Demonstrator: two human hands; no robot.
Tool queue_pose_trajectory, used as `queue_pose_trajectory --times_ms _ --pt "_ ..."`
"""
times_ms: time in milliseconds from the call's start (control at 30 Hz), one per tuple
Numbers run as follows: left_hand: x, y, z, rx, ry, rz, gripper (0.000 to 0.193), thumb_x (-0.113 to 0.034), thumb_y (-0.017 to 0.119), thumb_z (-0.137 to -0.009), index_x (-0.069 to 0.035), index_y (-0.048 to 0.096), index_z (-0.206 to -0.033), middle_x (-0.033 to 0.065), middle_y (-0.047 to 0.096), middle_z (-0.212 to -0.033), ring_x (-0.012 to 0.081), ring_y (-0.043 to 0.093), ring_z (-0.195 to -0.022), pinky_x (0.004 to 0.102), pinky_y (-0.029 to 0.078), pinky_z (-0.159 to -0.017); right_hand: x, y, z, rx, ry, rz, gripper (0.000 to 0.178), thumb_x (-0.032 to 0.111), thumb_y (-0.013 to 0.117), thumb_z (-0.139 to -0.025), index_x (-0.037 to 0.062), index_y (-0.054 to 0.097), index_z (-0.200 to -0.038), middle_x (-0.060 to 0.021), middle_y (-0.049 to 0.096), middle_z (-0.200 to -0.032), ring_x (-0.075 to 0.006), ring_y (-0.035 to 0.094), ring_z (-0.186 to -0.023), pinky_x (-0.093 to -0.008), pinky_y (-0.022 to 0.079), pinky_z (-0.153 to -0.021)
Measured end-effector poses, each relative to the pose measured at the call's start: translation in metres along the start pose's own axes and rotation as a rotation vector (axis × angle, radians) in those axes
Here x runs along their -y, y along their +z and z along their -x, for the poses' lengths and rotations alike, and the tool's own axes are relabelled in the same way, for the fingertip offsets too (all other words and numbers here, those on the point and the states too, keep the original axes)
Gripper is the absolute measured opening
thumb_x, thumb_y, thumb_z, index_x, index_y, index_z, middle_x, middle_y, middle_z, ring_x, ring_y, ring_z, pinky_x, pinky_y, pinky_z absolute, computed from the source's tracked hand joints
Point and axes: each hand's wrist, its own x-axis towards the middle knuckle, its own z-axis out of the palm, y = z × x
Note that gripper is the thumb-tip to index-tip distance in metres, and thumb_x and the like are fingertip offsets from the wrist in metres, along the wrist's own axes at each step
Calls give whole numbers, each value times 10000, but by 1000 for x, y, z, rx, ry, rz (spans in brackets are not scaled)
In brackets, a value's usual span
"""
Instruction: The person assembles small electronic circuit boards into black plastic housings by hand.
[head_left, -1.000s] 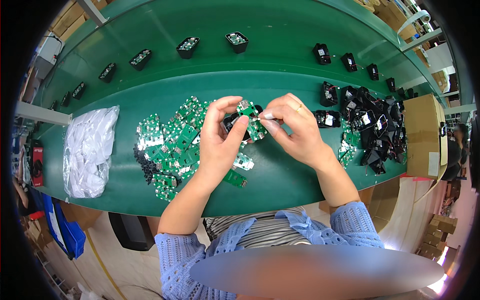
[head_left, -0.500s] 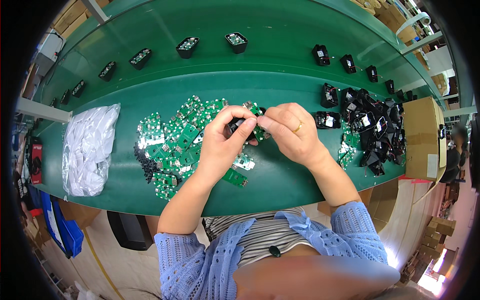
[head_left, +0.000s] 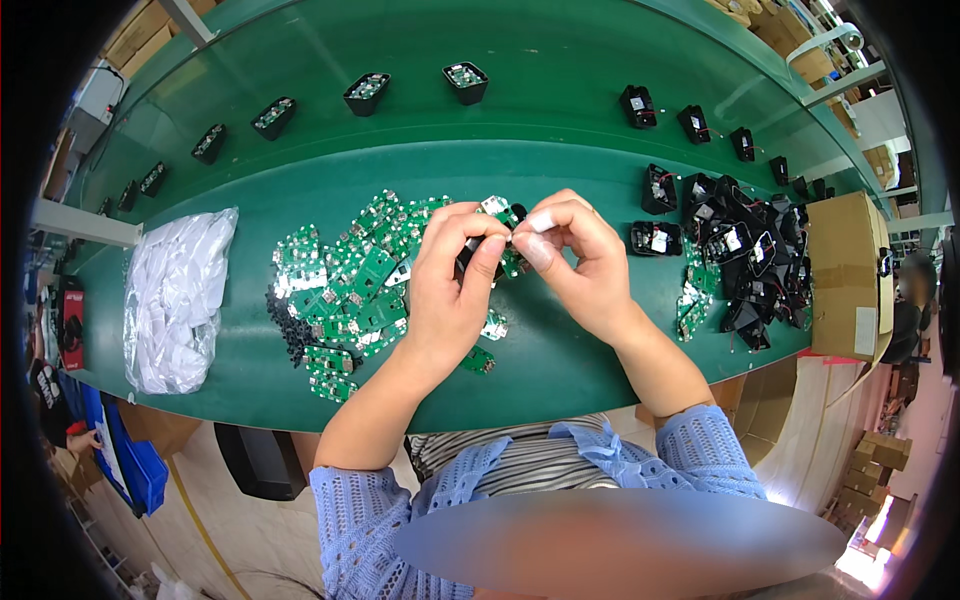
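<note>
Over the middle of the bench, my left hand is closed around a small black plastic housing, mostly hidden by my fingers. A green circuit board shows between my two hands, against the housing. My right hand has its thumb and index finger pinched together at the board's upper edge, touching my left fingertips. What lies in that pinch is too small to make out. Left of my hands spreads a pile of loose green circuit boards, with a heap of small black parts at its left edge.
A bag of white parts lies at left. Black housings with boards line the back ledge. At right are a heap of black housings, some boards and a cardboard box. Another person's hand touches a blue bin.
My right hand has turned, its thumb and index finger now more extended, still meeting my left fingertips. At the far left, another person's arm has come into view by the blue bin.
</note>
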Motion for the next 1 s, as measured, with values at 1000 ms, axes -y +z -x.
queue_pose_trajectory --times_ms 1000 --pt "-9 -8 -7 24 -356 364 189 -64 574 -825 -30 506 -998 11 529 -815 40 504 -618 190 460 -508 19 -16 -21 267 -408 487 223 -50 635 -654 12 514 -831 -93 527 -799 -257 546 -713 -326 465 -584"
